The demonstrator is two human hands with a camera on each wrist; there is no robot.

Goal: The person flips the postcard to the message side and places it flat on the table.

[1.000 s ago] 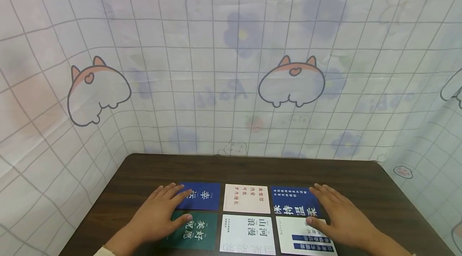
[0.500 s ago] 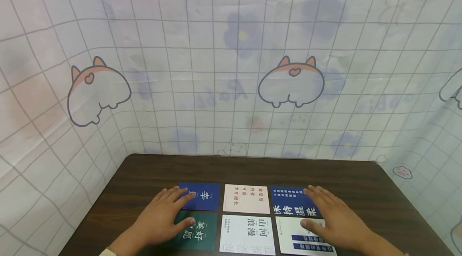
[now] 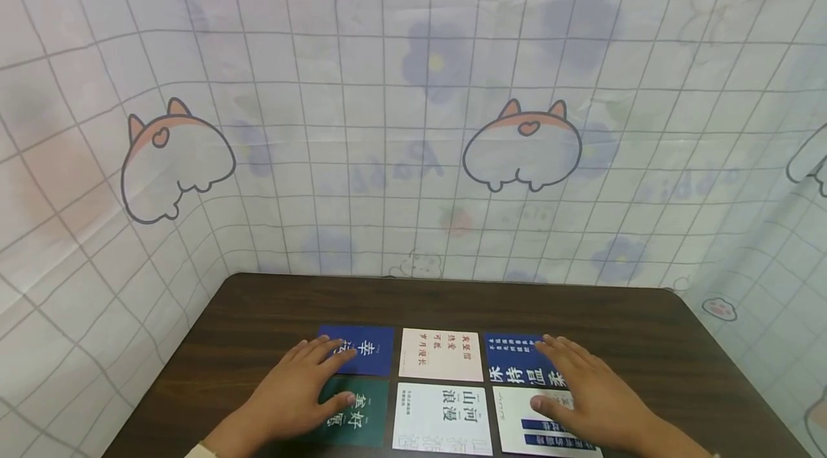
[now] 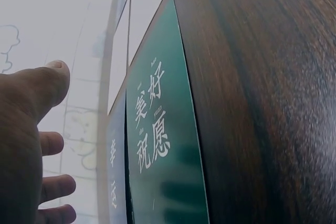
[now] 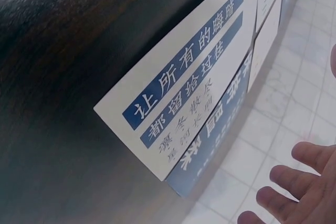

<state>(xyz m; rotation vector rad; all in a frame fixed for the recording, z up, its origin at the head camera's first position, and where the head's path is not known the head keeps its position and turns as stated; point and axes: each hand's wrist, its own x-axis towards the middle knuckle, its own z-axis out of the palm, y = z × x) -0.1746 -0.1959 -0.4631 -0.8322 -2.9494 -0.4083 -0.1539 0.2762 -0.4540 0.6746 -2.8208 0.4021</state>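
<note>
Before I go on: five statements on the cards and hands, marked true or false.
1. The left hand holds no card. True.
2. The far row's middle card is green. False: it is the cream card.
3. In the head view, the right hand hides part of the card with two blue bars. True.
4. The six cards lie in two rows of three on the dark wood table. True.
5. The near row's leftmost card is red. False: that is the green card.
</note>
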